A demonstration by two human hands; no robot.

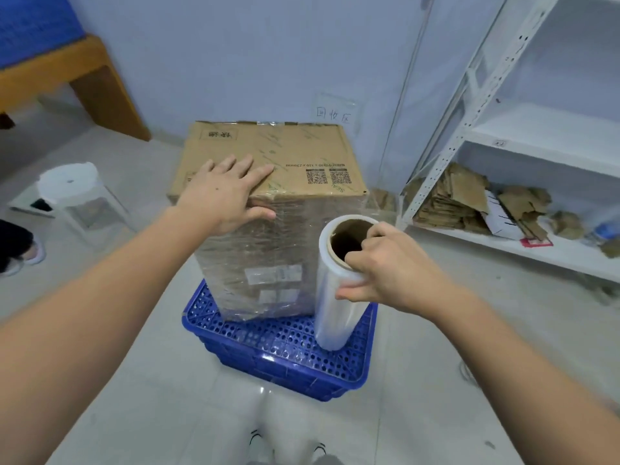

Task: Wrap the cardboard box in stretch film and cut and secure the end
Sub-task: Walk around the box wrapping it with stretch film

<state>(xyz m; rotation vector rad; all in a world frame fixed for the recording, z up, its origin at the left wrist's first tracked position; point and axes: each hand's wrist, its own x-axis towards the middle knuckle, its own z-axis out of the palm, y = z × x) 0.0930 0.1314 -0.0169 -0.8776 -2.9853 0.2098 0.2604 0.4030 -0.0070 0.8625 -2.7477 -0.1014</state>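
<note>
box [268, 156] mid-wrap on crate [278, 350]; left hand [221, 193] flat atop box, right hand [385, 263] clutching film roll [339, 297] beside box; next: circling again.

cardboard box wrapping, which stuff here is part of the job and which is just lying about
Part of the job:
cardboard box, under the left hand
film roll, held by the right hand
blue crate under the box

Lying about:
cardboard scraps on the white shelf
white stool
wooden bench
</note>
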